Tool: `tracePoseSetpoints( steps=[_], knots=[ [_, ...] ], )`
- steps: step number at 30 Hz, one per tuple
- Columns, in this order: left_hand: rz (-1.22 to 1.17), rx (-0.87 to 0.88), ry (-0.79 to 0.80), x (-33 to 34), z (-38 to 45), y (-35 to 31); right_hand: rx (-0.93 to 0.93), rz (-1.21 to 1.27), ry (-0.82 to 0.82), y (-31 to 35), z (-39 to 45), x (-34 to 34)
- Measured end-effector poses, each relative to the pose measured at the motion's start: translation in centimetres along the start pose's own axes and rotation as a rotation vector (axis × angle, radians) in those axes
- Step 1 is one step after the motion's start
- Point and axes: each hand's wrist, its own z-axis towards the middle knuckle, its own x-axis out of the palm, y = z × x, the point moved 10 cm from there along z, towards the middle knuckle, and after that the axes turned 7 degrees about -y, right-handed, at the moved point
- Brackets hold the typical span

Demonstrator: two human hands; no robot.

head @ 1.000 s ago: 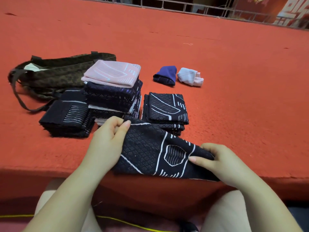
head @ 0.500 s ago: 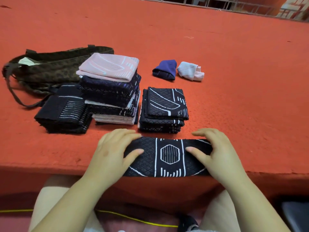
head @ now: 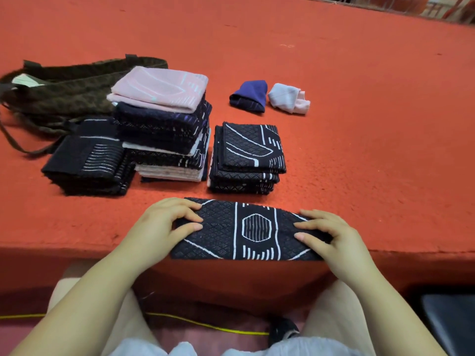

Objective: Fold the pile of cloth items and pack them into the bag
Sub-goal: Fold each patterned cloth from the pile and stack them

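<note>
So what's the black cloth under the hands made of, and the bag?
The black cloth looks like soft woven fabric, matte: a quilted diamond texture and white lines show. The bag seems a limp brown patterned fabric, probably canvas; it sags flat.

One head-worn camera looks forward and down from above the lap. It sits close over the red table [head: 359, 124] edge. Its wide angle reaches the far rim.
</note>
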Motion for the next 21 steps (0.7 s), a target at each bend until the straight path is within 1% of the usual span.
tracePoseSetpoints(
  steps=[2, 6, 10, 12, 14, 17, 19, 21],
  knots=[
    [-0.006, 0.002, -0.003, -0.1, 0.1, -0.3, 0.001, 0.027, -0.034, 0.1, -0.1, -0.2],
    [-0.033, -0.025, -0.033, -0.8, 0.1, -0.6, 0.024, 0.090, -0.039, 0.3, 0.0, -0.6],
    [-0.168, -0.061, -0.069, -2.9, 0.1, -2.2, 0.038, 0.194, -0.070, 2.0, 0.5, -2.7],
    [-0.196, -0.049, -0.079, -4.3, 0.6, -3.7, 0.027, 0.187, -0.094, 3.4, 0.9, -4.2],
    [-0.302, -0.063, -0.084, -5.6, 1.2, -5.1, 0.011, 0.185, -0.113, 4.8, 1.3, -5.5],
    [-0.458, -0.167, -0.059, -6.2, 2.1, -5.5, 0.051, 0.222, -0.091, 5.6, 2.0, -6.3],
    [-0.441, -0.265, -0.034, -5.1, 2.3, -4.1, 0.109, 0.176, -0.043, 4.7, 2.8, -5.4],
    [-0.358, -0.352, -0.034, -3.6, 2.4, -2.0, 0.167, 0.080, -0.017, 2.7, 3.6, -4.1]
  ],
)
